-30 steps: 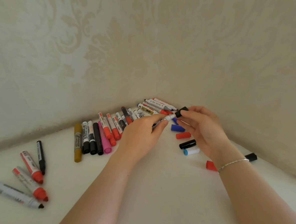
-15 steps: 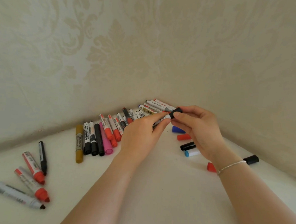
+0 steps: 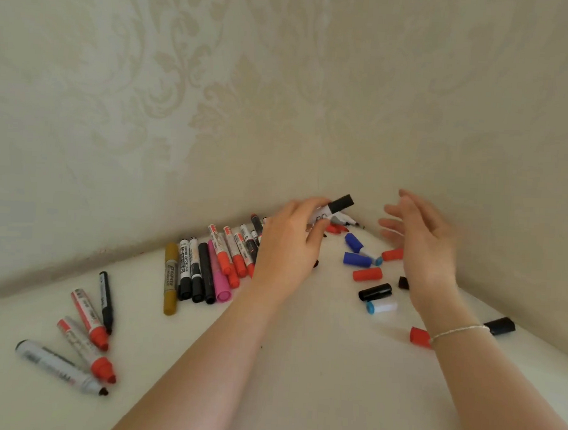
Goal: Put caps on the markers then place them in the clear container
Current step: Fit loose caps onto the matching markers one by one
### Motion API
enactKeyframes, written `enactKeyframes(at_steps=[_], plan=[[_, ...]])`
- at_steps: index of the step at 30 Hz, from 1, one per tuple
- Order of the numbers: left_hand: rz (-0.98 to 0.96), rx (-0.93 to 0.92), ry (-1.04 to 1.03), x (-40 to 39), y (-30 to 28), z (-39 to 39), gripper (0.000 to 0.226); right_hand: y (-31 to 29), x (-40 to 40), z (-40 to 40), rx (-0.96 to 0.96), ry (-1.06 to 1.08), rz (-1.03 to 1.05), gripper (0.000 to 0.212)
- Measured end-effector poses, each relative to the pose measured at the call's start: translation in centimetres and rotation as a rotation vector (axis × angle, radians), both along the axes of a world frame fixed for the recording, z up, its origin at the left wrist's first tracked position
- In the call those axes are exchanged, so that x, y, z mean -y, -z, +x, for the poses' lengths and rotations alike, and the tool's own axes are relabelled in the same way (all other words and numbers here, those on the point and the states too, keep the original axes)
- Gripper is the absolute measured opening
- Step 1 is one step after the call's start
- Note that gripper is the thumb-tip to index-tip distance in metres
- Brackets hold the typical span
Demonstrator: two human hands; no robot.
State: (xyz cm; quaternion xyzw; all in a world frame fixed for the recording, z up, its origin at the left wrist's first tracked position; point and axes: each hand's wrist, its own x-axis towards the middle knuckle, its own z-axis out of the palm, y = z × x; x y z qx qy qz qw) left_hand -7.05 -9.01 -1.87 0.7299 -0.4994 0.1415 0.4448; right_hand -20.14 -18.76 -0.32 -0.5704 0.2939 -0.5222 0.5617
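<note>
The left hand holds a capped marker above the counter, its grip closed round the white barrel; the black cap points up and right, toward the wall corner. The right hand is released, fingers spread and holding nothing, raised to the right of the marker and apart from it.

To the right of the marker and below it, loose caps lie on the counter: two blue, a red, a black and a white-and-blue one. A red cap and a black cap lie nearer the right wrist, which bears a bracelet.

Left of the marker, a row of markers lies side by side against the wall. Four more markers lie farther left, two of them showing bare tips. The clear container cannot be made out with certainty.
</note>
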Motion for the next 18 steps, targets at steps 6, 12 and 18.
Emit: enactKeyframes(at_steps=[6,12,18], plan=[[0.385,0.098,0.009,1.0,-3.6,6.1,0.035,0.4,1.1,0.1,-0.12,0.04,0.025,0.02],[0.615,0.072,0.021,2.0,-1.5,8.1,0.039,0.8,1.3,0.3,-0.234,-0.021,-0.055,0.018],[0.627,-0.026,0.019,2.9,-0.1,8.9,0.046,1.2,1.6,0.4,-0.273,-0.016,-0.058,0.02]])
